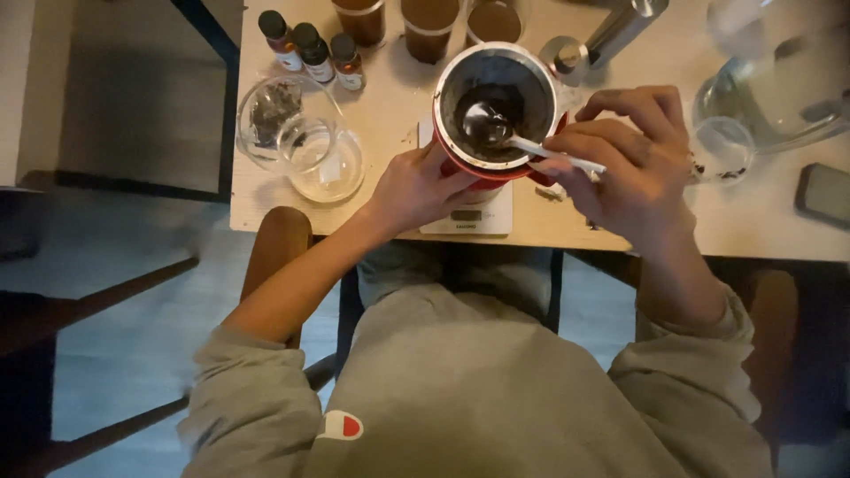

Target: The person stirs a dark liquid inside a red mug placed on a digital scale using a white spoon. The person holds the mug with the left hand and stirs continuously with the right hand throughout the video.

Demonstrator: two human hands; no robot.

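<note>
A red pot with a grey inside (496, 84) stands on a small white kitchen scale (469, 217) near the table's front edge. Dark powder or paste lies in its bottom. My left hand (416, 186) grips the pot's near side, fingers wrapped under the rim. My right hand (629, 159) pinches the white handle of a spoon (522, 142), whose bowl rests inside the pot on the dark contents.
Two clear glass bowls (305, 133) sit at the left, with three small dark bottles (312, 49) behind them. Brown jars (429, 26) line the back. A small glass cup (722, 150), a large glass vessel (779, 80) and a phone (823, 195) lie at the right. A wooden chair (274, 248) stands below the table.
</note>
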